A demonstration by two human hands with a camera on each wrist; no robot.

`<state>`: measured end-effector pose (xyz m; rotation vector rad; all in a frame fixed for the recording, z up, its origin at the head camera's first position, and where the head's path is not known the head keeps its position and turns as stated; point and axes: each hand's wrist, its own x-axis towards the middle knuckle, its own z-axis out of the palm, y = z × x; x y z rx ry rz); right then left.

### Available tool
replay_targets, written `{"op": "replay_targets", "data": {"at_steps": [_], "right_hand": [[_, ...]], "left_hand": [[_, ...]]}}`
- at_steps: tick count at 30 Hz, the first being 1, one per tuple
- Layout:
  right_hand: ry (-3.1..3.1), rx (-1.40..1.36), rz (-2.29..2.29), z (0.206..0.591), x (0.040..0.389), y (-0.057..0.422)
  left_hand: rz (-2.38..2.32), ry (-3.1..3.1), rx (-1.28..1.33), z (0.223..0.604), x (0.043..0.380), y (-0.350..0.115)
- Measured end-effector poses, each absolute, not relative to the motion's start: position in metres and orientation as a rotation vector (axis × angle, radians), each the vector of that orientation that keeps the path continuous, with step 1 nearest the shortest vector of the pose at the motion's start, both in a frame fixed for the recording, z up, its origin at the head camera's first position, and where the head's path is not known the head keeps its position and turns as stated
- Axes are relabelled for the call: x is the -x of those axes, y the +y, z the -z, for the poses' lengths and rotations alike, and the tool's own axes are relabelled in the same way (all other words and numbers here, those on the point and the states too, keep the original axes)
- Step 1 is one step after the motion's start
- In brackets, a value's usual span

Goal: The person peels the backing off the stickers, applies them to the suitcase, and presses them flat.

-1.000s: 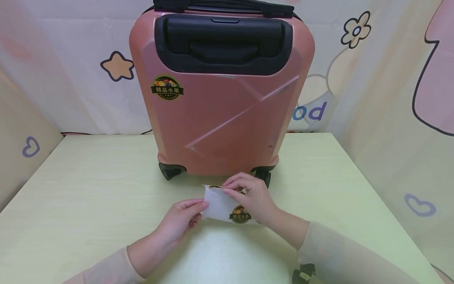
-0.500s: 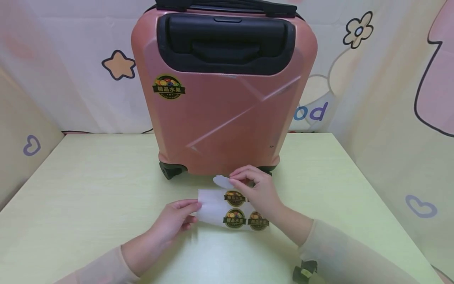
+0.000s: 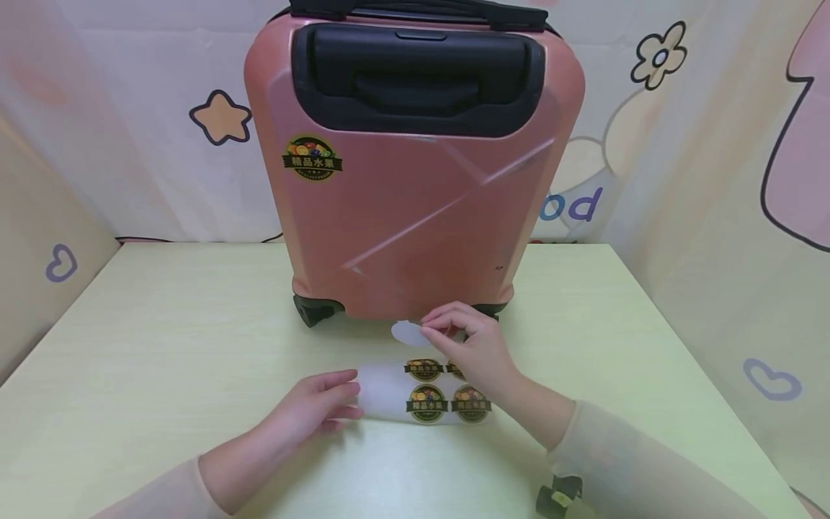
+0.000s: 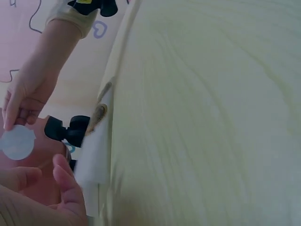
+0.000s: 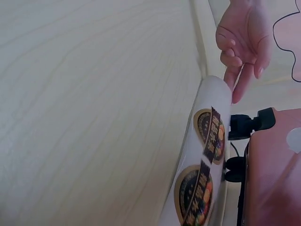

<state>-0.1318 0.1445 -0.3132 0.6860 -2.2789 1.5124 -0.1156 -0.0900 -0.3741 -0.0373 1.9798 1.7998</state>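
My right hand (image 3: 476, 349) pinches a peeled round sticker (image 3: 406, 333) between thumb and fingers, its white back showing. Below it, a white sticker sheet (image 3: 381, 395) with several round fruit-picture stickers lies on the table. Beside the sheet's left edge is my left hand (image 3: 305, 411), thumb and fingers apart with nothing held; in the left wrist view a gap shows between them. Behind both hands stands a pink suitcase (image 3: 415, 223) with a matching fruit sticker (image 3: 313, 158) on its upper left. The right hand covers part of the sheet.
The suitcase stands on dark wheels (image 3: 318, 311) on a pale wooden table (image 3: 162, 346). Patterned curtains (image 3: 130, 130) hang at the back and sides. Near my right sleeve is a dark strapped device (image 3: 559, 497).
The right hand has peeled a sticker off the sheet and lifted it away. My left hand has let go of the sheet and drawn slightly left; the sheet has settled lower.
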Motion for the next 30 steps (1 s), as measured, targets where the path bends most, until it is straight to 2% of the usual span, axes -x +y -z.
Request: {"op": "replay_targets", "data": {"at_steps": [8,17,24,30], "right_hand": [[-2.172,-0.835,-1.418,0.322,0.137,0.147],[-1.925,-1.228,-0.916,0.332,0.149,0.145],[-1.861,-1.289,-0.714,0.330,0.149,0.145],[-1.957,-1.282,-0.698,0.326,0.151,0.148]], "left_hand": [[-1.799,2.132,-0.032,0.348,0.106,-0.086],[-2.027,2.025,-0.056,0.319,0.119,-0.060],[-2.016,2.111,-0.101,0.315,0.126,-0.053],[-1.958,2.320,-0.305,0.317,0.130,-0.054]]}}
